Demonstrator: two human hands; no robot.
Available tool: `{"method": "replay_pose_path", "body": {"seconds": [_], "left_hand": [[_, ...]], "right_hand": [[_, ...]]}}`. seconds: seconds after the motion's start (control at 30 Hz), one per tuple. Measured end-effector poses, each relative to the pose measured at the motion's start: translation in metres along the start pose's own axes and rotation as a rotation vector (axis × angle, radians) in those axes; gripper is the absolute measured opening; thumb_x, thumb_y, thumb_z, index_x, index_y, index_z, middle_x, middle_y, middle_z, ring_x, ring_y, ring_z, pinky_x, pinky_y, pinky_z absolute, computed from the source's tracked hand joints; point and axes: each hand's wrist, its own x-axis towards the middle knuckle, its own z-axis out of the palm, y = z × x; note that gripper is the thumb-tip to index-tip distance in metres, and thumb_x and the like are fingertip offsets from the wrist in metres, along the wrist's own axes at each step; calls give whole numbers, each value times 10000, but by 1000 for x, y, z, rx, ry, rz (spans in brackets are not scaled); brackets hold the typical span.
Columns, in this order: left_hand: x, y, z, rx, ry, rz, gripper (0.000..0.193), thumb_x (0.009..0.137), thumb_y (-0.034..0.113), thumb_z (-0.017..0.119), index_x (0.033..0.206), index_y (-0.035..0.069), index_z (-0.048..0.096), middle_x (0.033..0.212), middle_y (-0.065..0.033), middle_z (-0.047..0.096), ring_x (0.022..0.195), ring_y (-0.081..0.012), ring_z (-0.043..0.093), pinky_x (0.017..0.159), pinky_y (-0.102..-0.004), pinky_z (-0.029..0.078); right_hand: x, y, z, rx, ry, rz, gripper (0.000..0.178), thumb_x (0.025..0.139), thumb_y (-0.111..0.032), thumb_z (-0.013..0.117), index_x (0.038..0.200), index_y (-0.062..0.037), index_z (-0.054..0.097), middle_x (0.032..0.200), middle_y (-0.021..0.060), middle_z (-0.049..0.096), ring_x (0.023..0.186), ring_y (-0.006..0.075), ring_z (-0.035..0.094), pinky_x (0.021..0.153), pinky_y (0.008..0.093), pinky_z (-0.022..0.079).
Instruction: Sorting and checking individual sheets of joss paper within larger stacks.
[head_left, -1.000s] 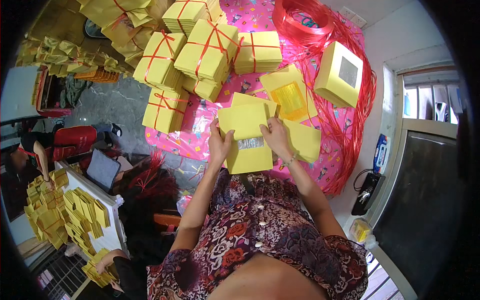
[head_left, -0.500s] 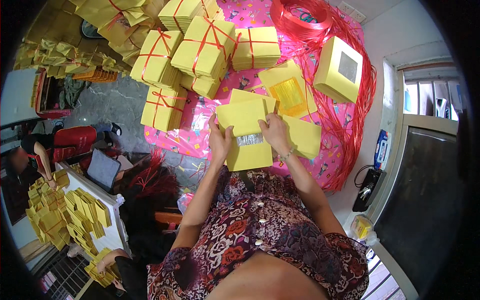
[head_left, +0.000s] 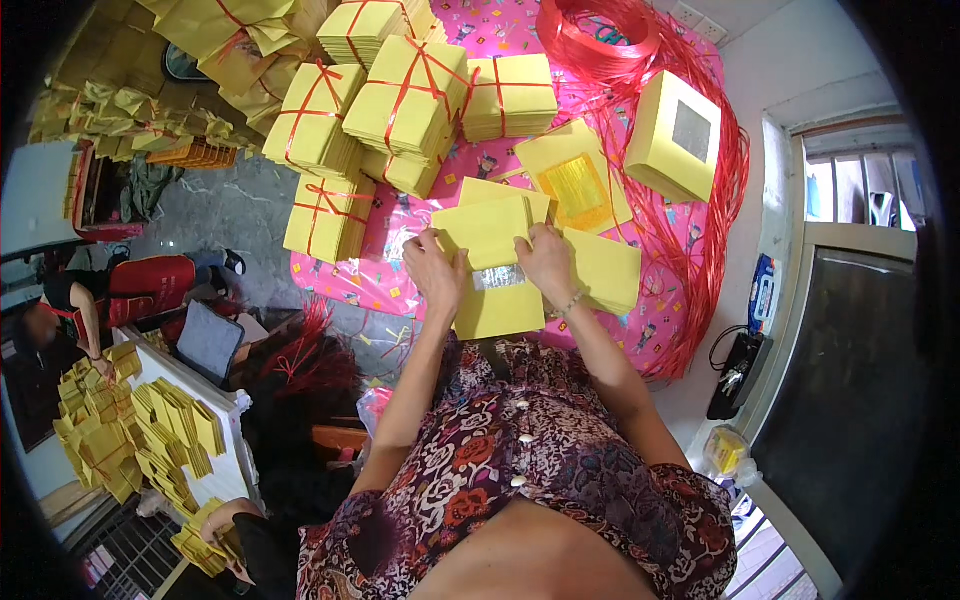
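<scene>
Nearest me, a yellow lower paper (head_left: 499, 317) is lying below and between my wrists, its clear window (head_left: 498, 278) showing in the gap between my thumbs. Over its far part I am handling the top paper (head_left: 480, 232), which is sitting between my two hands. My right hand (head_left: 548, 264) seems to be pinching its right edge, thumb toward me. My left hand (head_left: 436, 275) is curling at its left edge, thumb near the window; whether those fingers are gripping or only resting, I cannot tell.

To be doing this well, I judge, I should be pressing evenly from both sides, so the edges are lining up and the top paper is not skewing. A narrow step is showing near its far right corner, so that edge is needing a square tap. My thumbs should be staying off the window, which is looking thin and shiny and could be creasing.

Just beyond my hands, another paper (head_left: 487, 189) is peeking out; a pile (head_left: 606, 272) is lying just right of my right hand. Farther off, red cord (head_left: 712, 240) is trailing to the right, and tied bundles (head_left: 405, 100) are standing ahead, to the left, on pink cloth (head_left: 345, 283).
</scene>
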Motion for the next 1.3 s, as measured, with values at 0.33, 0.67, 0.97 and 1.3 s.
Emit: {"method": "replay_pose_path", "body": {"seconds": [0.33, 0.67, 0.97, 1.3], "left_hand": [[-9, 13, 0, -239, -370, 68, 190, 777, 58, 630, 955, 12, 587, 887, -187, 556, 754, -367, 573, 662, -430, 477], [-24, 10, 9, -191, -285, 140, 305, 783, 105, 671, 1054, 36, 550, 999, -171, 531, 923, -351, 530, 789, -442, 428], [-31, -18, 5, -344, -183, 148, 292, 784, 140, 721, 1054, 90, 623, 1061, -125, 485, 993, -300, 459, 854, -389, 400], [-32, -56, 17, -717, -402, -128, 306, 800, 121, 725, 1089, 118, 626, 1035, -7, 477, 826, -99, 446, 664, -225, 412]], "right_hand": [[-6, -9, -1, -7, 241, -91, 265, 814, -233, 637, 894, 1, 541, 831, 171, 563, 831, 374, 572, 725, 458, 465], [-27, 0, 31, -84, 80, -534, 106, 827, -94, 570, 875, -36, 496, 833, 133, 515, 829, 306, 542, 732, 419, 444], [-25, 4, 30, 81, 95, -497, 183, 823, -178, 626, 867, -55, 497, 811, 105, 508, 808, 298, 535, 715, 415, 418], [-26, -2, 37, 56, 84, -405, 241, 781, -232, 684, 832, -68, 515, 807, 96, 517, 812, 289, 546, 713, 411, 413]]}}
